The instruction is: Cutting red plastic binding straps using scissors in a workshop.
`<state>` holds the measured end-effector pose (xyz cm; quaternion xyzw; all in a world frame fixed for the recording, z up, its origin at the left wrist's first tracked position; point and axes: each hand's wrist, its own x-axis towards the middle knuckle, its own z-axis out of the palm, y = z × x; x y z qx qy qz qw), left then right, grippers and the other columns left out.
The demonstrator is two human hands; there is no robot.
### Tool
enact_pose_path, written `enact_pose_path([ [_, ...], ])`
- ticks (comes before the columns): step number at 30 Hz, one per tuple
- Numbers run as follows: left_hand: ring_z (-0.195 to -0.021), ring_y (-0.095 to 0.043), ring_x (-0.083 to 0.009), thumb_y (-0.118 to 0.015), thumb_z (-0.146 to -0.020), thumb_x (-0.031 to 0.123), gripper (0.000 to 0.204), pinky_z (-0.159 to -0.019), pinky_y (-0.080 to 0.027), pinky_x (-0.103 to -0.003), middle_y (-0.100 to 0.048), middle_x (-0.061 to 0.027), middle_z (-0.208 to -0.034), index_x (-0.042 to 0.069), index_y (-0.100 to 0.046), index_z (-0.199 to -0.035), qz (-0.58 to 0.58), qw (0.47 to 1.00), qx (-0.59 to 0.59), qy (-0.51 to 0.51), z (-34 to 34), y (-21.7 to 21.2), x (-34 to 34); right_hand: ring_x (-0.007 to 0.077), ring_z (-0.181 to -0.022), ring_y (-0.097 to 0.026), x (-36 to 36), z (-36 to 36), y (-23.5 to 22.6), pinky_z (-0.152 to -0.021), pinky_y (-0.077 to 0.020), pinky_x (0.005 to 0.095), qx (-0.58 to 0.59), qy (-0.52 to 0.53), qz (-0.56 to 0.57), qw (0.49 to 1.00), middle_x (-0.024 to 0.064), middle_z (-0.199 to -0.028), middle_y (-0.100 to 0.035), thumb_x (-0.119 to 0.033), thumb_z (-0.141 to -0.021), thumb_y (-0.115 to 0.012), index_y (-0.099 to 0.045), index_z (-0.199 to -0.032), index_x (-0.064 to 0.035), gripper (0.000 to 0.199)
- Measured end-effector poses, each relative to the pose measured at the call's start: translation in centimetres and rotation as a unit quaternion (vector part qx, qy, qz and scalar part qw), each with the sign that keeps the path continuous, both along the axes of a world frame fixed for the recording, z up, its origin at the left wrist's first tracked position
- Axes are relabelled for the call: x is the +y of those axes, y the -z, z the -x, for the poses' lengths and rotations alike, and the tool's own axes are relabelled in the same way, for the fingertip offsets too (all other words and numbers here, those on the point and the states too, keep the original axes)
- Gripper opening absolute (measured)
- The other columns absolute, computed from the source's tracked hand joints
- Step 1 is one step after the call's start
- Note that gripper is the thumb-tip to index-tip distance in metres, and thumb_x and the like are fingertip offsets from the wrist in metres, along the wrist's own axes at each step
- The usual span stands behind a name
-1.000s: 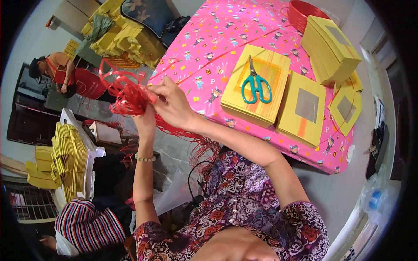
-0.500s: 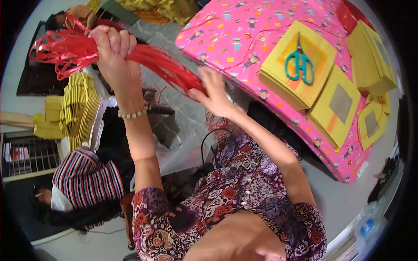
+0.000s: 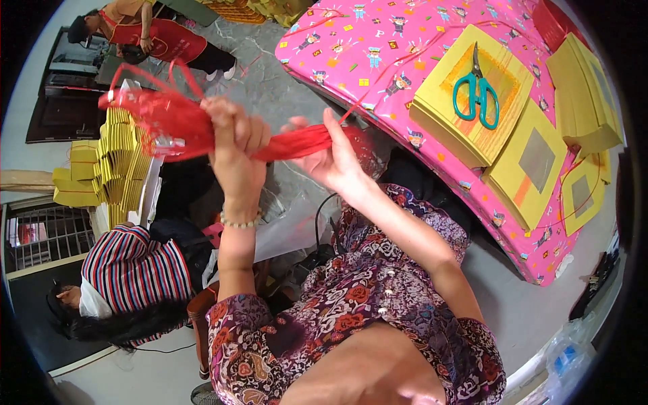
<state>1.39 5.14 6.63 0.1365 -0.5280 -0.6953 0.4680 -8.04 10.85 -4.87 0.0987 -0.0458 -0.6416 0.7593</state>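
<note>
- Saw at far left a wire grille (image 3: 50, 233) in a pale frame, and below it in view a co-worker in a striped top (image 3: 138, 277).
- Found next a tall stack of folded yellow card (image 3: 115, 175), partly covered on its right by the looped end of the red strands (image 3: 169, 125).
- Noticed higher up a second co-worker in a red apron (image 3: 172, 44), well apart from the bundle.
- Clamped the left hand (image 3: 236, 131) around the strands in mid-air, over the floor and left of the table; wore a beaded bracelet (image 3: 241, 222) on that wrist.
- Saw beneath the hands the grey floor (image 3: 287, 88) and a clear plastic sheet (image 3: 280, 239).
- Held the right hand (image 3: 331, 158) apart from the left, loosely curved, thumb away from fingertips, strands between; could not tell how firmly pressed.
- Spotted a thin red ribbon (image 3: 352, 110) running from near the right thumb over the edge of the pink-covered table (image 3: 337, 50).
- Found teal-handled scissors (image 3: 478, 84) lying on a yellow stack with an orange patch (image 3: 439, 101).
- Noted just beside it a second yellow stack with a grey window (image 3: 516, 185).
- Saw farther right a taller yellow pile (image 3: 584, 94), in front of a red tub (image 3: 552, 23).
- Noticed at lower right a clear plastic bag (image 3: 567, 361).
</note>
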Motion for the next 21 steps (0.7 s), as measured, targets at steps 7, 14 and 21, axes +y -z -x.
enact_pose_path([
  [7,-0.041,-0.018,-0.0041,-0.041,-0.097,0.032,0.022,-0.037,-0.016,-0.02,-0.027,0.0068,-0.055,0.013,-0.049,-0.089,0.046,0.992,0.022,-0.115,-10.1,-2.6,0.5,0.0161,-0.061,-0.054,-2.7,4.3,13.3,-0.072,-0.0536,0.0368,0.056,0.174,-0.332,0.926,0.0036,-0.065,-0.051,-0.013,-0.09,-0.05,-0.05,-0.075,-0.0048,0.017],
  [14,-0.043,-0.022,-0.0035,-0.053,-0.094,0.024,0.016,-0.039,-0.018,-0.02,-0.028,0.0072,-0.055,0.011,-0.05,-0.084,-0.002,0.94,-0.164,-0.299,-14.7,2.8,-5.4,0.0098,-0.044,-0.035,-1.8,5.9,17.2,-0.046,-0.0389,0.0252,0.042,0.194,-0.33,0.923,-0.0024,-0.055,-0.036,-0.011,-0.089,-0.049,-0.045,-0.076,-0.009,0.013],
  [21,-0.092,-0.058,-0.0411,-0.063,-0.082,0.025,0.042,-0.076,-0.047,-0.041,-0.061,-0.0226,-0.095,0.005,-0.05,-0.116,0.22,0.665,-0.709,-0.081,-11.3,15.7,-8.3,0.0068,-0.045,-0.034,0.4,-1.1,11.2,-0.038,-0.0266,0.0231,0.386,0.061,-0.275,0.878,-0.0042,-0.059,-0.038,-0.027,-0.091,-0.054,-0.053,-0.087,-0.01,0.017],
])
